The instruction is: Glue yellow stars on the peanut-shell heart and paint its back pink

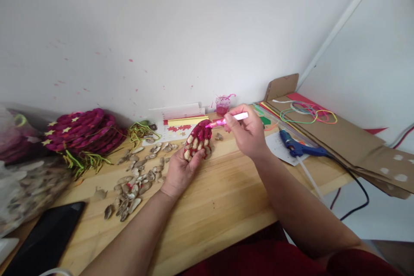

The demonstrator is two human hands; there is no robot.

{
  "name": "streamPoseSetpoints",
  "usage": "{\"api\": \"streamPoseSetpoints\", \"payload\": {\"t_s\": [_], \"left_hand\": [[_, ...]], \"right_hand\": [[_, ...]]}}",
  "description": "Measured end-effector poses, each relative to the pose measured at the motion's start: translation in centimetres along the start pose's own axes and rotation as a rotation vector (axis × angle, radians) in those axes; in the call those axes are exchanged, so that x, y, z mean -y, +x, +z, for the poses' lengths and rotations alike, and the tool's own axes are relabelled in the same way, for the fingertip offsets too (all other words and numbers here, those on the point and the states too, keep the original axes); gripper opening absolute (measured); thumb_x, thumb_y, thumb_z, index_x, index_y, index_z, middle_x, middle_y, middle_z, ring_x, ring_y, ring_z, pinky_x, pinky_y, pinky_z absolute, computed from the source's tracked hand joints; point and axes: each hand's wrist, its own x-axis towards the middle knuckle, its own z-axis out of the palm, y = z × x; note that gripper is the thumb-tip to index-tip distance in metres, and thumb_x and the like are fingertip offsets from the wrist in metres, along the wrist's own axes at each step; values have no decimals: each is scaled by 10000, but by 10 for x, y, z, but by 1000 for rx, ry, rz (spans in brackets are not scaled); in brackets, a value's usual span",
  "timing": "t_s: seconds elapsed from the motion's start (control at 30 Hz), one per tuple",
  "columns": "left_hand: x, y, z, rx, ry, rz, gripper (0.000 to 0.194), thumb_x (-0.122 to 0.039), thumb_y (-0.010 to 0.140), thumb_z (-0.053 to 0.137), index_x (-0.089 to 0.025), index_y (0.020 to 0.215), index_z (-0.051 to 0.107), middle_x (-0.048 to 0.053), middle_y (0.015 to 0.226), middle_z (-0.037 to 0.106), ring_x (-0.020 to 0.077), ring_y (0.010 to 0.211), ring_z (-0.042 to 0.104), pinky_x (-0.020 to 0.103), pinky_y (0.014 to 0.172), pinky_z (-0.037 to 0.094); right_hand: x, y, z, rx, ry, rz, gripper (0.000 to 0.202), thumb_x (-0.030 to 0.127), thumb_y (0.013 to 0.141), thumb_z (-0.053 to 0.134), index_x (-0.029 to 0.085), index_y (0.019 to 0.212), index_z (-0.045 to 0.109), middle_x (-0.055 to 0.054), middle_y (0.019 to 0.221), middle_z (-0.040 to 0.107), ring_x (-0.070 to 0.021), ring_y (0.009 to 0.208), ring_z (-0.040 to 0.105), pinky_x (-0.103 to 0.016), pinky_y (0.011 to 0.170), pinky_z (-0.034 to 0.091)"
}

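My left hand [184,168] grips the lower edge of a peanut-shell craft piece [198,143], tilted up above the table. Its upper part is coated in wet-looking magenta paint, while the lower shells are bare tan with red between them. In my right hand [247,131] is a paintbrush [241,116] with a white handle, smeared pink toward its tip. That tip meets, or nearly meets, the painted upper right of the piece. Behind them, a clear cup [222,105] of pink paint stands by the wall. Loose shells [136,185] lie scattered left of my left hand.
Magenta braided discs [87,131] with yellow stars are stacked at left, beside a plastic bag [29,189] of shells and a black tablet-like device [48,235]. A blue glue gun [299,148], its cord and cardboard sheets [339,138] with coloured cords occupy the right.
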Motion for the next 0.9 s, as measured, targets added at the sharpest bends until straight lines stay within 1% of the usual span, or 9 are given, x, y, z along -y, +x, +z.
{"api": "streamPoseSetpoints", "payload": {"t_s": [0.1, 0.23, 0.3, 0.43, 0.53, 0.57, 0.63, 0.73, 0.9], "left_hand": [[0, 0, -1, 20, 15, 20, 204, -362, 925, 697, -191, 818, 727, 37, 812, 751, 184, 745, 644, 279, 752, 518], [2, -1, -1, 5, 18, 3, 228, -380, 909, 720, -191, 782, 704, 16, 734, 717, 167, 671, 607, 265, 688, 507], [3, -1, 0, 9, -12, -16, 226, -391, 910, 726, -189, 809, 725, 28, 779, 746, 180, 716, 638, 276, 729, 525], [6, -1, 1, 19, -99, -50, 246, -420, 923, 728, -181, 923, 782, 71, 932, 809, 214, 853, 709, 323, 873, 552], [3, -1, 1, 32, -177, -72, 285, -454, 916, 743, -184, 989, 797, 83, 1014, 819, 232, 932, 730, 352, 946, 553], [1, -1, 2, 36, -201, -77, 289, -465, 912, 748, -189, 981, 796, 77, 987, 816, 233, 933, 731, 352, 937, 558], [-3, -1, 1, 33, -227, -87, 282, -480, 898, 761, -199, 893, 778, 48, 829, 779, 229, 876, 723, 334, 856, 571], [-8, 0, 1, 9, -245, -116, 314, -489, 868, 789, -214, 742, 706, 3, 613, 648, 218, 768, 685, 305, 719, 551], [-9, 0, 0, 51, -253, -143, 396, -497, 859, 797, -225, 633, 620, -16, 537, 545, 206, 705, 642, 293, 655, 514]], "right_hand": [[-1, 0, 1, 31, 129, 40, 262, 474, 986, 696, 243, 910, 599, 33, 706, 625, -139, 639, 574, -298, 620, 448], [-2, 0, 4, 63, 79, 27, 280, 486, 977, 705, 230, 901, 621, 26, 724, 646, -126, 646, 579, -283, 618, 450], [-5, 2, 4, 43, 79, 59, 319, 523, 954, 719, 228, 895, 617, 28, 714, 648, -125, 639, 578, -280, 614, 454], [-8, 6, 4, -4, 185, 129, 415, 607, 881, 766, 233, 861, 587, 49, 659, 617, -118, 605, 557, -267, 585, 439], [-6, 6, 5, -2, 203, 130, 416, 615, 880, 764, 235, 856, 595, 44, 673, 619, -116, 614, 543, -267, 590, 439], [-5, 6, 6, 4, 190, 122, 414, 617, 884, 758, 235, 856, 601, 39, 680, 623, -117, 615, 537, -267, 585, 436], [-4, 4, 7, 15, 156, 109, 420, 628, 891, 745, 234, 851, 606, 32, 685, 631, -117, 606, 524, -265, 564, 423], [-3, 3, 7, 18, 119, 98, 418, 629, 899, 737, 235, 854, 604, 32, 678, 630, -118, 591, 516, -265, 547, 415], [-1, 2, 7, 7, 140, 62, 358, 570, 940, 718, 237, 876, 604, 32, 692, 631, -122, 613, 545, -276, 584, 444]]}}
